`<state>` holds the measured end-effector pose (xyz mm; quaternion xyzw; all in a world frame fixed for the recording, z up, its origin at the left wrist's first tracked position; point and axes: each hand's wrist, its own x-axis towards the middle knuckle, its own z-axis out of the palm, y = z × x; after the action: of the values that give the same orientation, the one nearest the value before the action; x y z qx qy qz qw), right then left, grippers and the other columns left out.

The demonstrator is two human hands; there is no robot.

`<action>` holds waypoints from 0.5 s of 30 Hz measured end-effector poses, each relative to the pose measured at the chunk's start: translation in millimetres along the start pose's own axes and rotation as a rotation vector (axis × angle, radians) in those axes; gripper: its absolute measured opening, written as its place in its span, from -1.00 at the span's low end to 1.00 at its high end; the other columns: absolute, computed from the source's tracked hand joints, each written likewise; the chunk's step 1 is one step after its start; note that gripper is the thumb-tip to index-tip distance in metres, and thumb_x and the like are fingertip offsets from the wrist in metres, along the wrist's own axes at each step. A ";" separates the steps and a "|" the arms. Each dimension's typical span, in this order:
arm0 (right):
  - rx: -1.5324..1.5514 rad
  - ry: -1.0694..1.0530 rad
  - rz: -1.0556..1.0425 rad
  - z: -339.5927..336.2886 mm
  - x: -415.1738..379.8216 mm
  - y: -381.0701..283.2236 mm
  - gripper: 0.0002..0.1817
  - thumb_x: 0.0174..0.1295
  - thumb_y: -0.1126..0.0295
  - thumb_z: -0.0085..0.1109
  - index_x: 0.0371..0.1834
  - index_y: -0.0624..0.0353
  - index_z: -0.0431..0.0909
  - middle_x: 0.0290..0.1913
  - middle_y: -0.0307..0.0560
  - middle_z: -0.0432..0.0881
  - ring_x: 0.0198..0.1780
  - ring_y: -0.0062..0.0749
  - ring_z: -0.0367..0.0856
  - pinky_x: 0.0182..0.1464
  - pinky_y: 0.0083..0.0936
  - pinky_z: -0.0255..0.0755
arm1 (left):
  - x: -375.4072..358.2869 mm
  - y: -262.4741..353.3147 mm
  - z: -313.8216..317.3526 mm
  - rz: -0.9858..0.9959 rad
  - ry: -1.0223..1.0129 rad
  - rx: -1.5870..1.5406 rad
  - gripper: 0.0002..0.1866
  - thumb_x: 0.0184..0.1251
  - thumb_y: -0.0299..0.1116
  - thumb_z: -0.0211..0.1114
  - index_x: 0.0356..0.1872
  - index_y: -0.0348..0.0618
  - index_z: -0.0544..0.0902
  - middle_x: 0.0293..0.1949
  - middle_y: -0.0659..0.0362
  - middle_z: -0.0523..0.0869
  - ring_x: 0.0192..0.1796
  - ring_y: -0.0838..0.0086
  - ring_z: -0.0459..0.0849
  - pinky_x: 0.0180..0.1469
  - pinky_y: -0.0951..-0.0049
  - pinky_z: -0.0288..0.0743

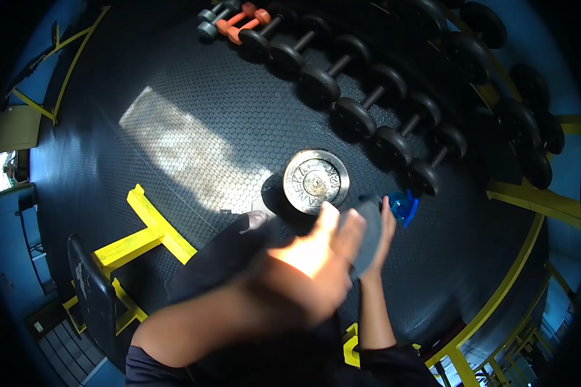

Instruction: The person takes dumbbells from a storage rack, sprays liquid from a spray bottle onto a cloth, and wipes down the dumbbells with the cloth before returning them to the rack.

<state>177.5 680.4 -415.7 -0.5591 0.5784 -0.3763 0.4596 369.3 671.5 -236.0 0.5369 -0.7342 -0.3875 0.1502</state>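
Low in front of my body, my left hand [323,258] and my right hand [379,248] close in from both sides on a grey-blue, flat, rounded thing [368,238]. Motion blur keeps me from telling exactly what it is. My left fingers are smeared and bright in the sunlight. The right fingers lie along the thing's outer edge and point away from me. Just beyond my left fingertips, a worn round metal weight [316,182] with raised "12 K" lettering rests on the floor, face up. A translucent blue bottle [399,206] is right beside my right fingertips.
A row of black dumbbells [355,116] runs across the floor at upper right, with orange dumbbells [244,24] at its far end. More black dumbbells [518,122] sit on a rack. A yellow-framed bench [155,235] stands left; a yellow rail [497,316] curves along the right.
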 end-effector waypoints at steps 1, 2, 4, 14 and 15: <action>-0.083 -0.078 -0.139 12.2 5.7 5.2 -0.18 0.24 0.34 0.22 0.55 0.30 0.10 0.42 0.15 0.26 0.45 -0.02 0.29 0.48 -0.14 0.15 | -6.7 -34.8 7.3 0.177 0.368 0.031 -0.44 0.11 -0.45 0.34 0.19 -0.43 0.56 0.14 -0.38 0.59 -0.38 0.19 0.79 -0.32 0.36 0.69; -0.285 -0.157 -0.172 25.0 9.4 18.1 -0.14 0.22 0.35 0.21 0.57 0.32 0.04 0.48 0.21 0.18 0.50 0.06 0.18 0.52 -0.10 0.04 | -1.5 -49.4 -9.1 0.076 0.185 0.223 -0.53 0.14 -0.41 0.30 0.09 -0.46 0.62 0.08 -0.32 0.64 -0.33 0.22 0.79 -0.33 0.39 0.68; -0.517 -0.206 -0.199 55.0 1.6 56.8 -0.10 0.17 0.37 0.20 0.56 0.37 -0.02 0.58 0.29 -0.01 0.61 0.24 -0.09 0.59 -0.03 -0.22 | 2.1 -85.0 -19.3 0.002 -0.097 0.720 -0.52 0.23 -0.33 0.22 0.08 -0.55 0.60 0.03 -0.25 0.69 -0.17 0.20 0.78 -0.22 0.37 0.66; -0.714 -0.305 -0.431 118.6 54.5 -24.9 -0.55 0.18 0.32 0.17 0.10 0.35 0.58 0.27 0.31 0.49 0.37 0.18 0.35 0.42 -0.02 0.18 | 30.8 -181.2 53.5 -0.751 -0.125 -0.220 -0.25 0.46 -0.07 0.00 0.55 -0.27 0.09 0.22 -0.21 0.59 0.17 0.01 0.62 0.36 0.25 0.40; -0.711 -0.302 -0.429 119.2 51.7 -18.8 -0.55 0.18 0.32 0.17 0.10 0.35 0.58 0.27 0.31 0.49 0.37 0.18 0.35 0.42 -0.02 0.18 | 35.1 -166.0 36.3 -0.750 -0.127 -0.216 -0.25 0.46 -0.07 0.00 0.55 -0.27 0.09 0.22 -0.21 0.59 0.17 0.01 0.62 0.36 0.25 0.40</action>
<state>299.2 636.7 -438.6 -0.8387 0.4689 -0.1549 0.2294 444.4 634.2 -387.8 0.7240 -0.4498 -0.5229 0.0081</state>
